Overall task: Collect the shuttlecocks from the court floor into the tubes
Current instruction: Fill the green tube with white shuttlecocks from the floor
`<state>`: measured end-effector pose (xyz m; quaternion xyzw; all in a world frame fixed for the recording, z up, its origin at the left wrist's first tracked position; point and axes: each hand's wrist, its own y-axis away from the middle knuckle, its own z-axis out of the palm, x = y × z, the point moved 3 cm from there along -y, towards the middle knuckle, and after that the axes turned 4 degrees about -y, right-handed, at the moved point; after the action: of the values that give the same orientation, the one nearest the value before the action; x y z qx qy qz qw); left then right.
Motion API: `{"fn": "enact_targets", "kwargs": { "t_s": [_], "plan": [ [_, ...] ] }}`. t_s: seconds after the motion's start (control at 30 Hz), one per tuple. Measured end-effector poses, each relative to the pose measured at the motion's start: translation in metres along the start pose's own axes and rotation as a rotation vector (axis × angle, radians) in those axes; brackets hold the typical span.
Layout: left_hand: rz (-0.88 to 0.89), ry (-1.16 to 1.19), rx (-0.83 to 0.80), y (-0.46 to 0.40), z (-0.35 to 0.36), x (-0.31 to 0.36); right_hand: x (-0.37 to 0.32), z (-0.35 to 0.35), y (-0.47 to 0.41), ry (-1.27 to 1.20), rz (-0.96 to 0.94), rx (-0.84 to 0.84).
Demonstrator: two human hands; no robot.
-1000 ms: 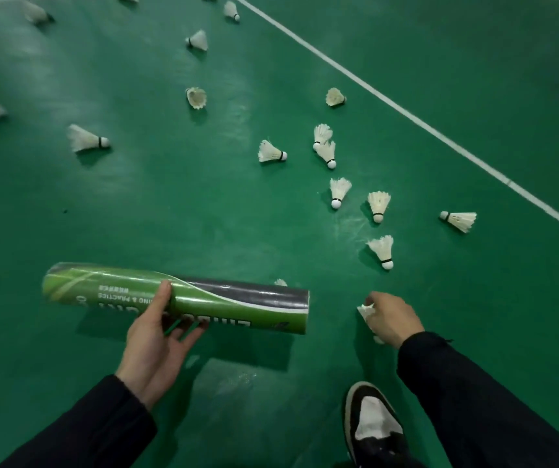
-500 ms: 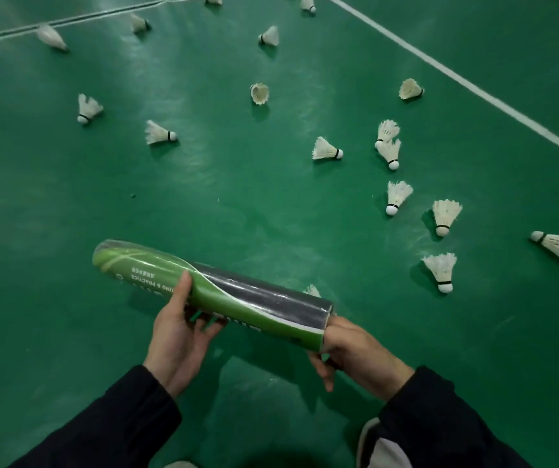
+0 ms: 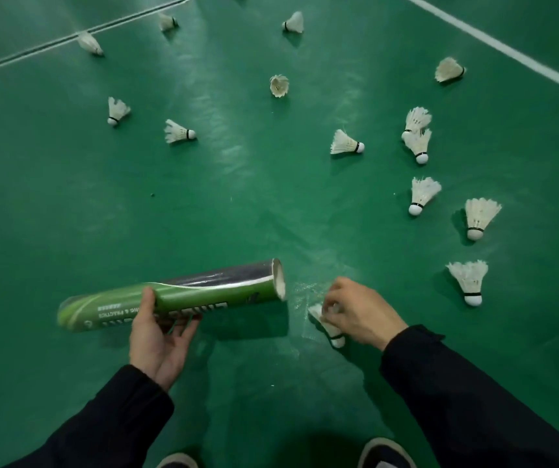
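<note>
My left hand (image 3: 156, 336) grips a green and black shuttlecock tube (image 3: 204, 292) from below, holding it nearly level with its open mouth to the right. Just right of that mouth, my right hand (image 3: 359, 312) pinches the feathers of a white shuttlecock (image 3: 330, 327) lying on the green court floor (image 3: 237, 197), cork end toward me. Several other white shuttlecocks are scattered on the floor, the nearest one (image 3: 469, 278) right of my right hand and another (image 3: 345, 143) farther out in the middle.
White court lines cross the far left (image 3: 68, 37) and the far right corner (image 3: 507, 50). Both my shoes (image 3: 384, 454) show at the bottom edge. More shuttlecocks lie beyond, toward the far left (image 3: 178, 131).
My right hand has left the tube's mouth and dropped to the floor onto a shuttlecock. The tube's open end has swung up and away, now facing right.
</note>
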<state>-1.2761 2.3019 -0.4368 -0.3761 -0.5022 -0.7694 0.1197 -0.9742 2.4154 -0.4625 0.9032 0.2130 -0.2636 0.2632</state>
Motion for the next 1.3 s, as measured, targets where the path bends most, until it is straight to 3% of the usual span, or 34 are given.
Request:
{"fn": "enact_targets", "kwargs": {
  "t_s": [0.13, 0.2, 0.4, 0.5, 0.6, 0.67, 0.7, 0.77, 0.83, 0.9, 0.97, 1.03, 1.17, 1.3],
  "plan": [
    [-0.014, -0.042, -0.035, 0.002, 0.007, -0.007, -0.007, -0.028, 0.042, -0.859, 0.039, 0.633],
    [-0.025, -0.090, -0.076, 0.008, 0.013, -0.018, -0.023, -0.023, 0.052, -0.943, -0.042, 0.669],
    [-0.040, -0.096, -0.120, 0.028, 0.025, -0.035, -0.034, 0.002, 0.057, -0.920, -0.143, 0.443],
    [0.017, -0.160, -0.166, 0.034, 0.030, -0.035, -0.029, 0.003, 0.057, -0.662, -0.185, 0.121],
    [0.006, -0.256, -0.224, 0.040, 0.041, -0.041, -0.009, 0.005, 0.058, -0.376, -0.104, -0.251],
    [-0.012, -0.289, -0.258, 0.043, 0.051, -0.048, 0.008, -0.010, 0.069, -0.604, -0.041, -0.418],
    [-0.014, -0.293, -0.271, 0.043, 0.054, -0.051, 0.015, -0.025, 0.077, -0.776, -0.023, -0.408],
    [0.002, -0.318, -0.291, 0.047, 0.061, -0.050, 0.045, -0.062, 0.080, -0.942, 0.041, -0.085],
    [0.003, -0.351, -0.287, 0.054, 0.068, -0.048, 0.100, -0.096, 0.075, -0.578, 0.227, 0.336],
    [-0.019, -0.352, -0.339, 0.067, 0.082, -0.041, 0.146, -0.111, 0.073, -0.059, 0.434, 0.388],
    [-0.029, -0.333, -0.358, 0.072, 0.104, -0.033, 0.177, -0.107, 0.071, 0.049, 0.549, 0.299],
    [-0.023, -0.342, -0.340, 0.073, 0.133, -0.024, 0.182, -0.108, 0.076, -0.180, 0.561, 0.376],
    [-0.013, -0.336, -0.368, 0.055, 0.191, -0.034, 0.121, -0.120, 0.116, -1.220, 0.284, 0.815],
    [-0.157, -0.423, -0.551, 0.065, 0.250, -0.100, 0.081, -0.118, 0.150, -1.180, 0.218, 0.833]
  ]
}}
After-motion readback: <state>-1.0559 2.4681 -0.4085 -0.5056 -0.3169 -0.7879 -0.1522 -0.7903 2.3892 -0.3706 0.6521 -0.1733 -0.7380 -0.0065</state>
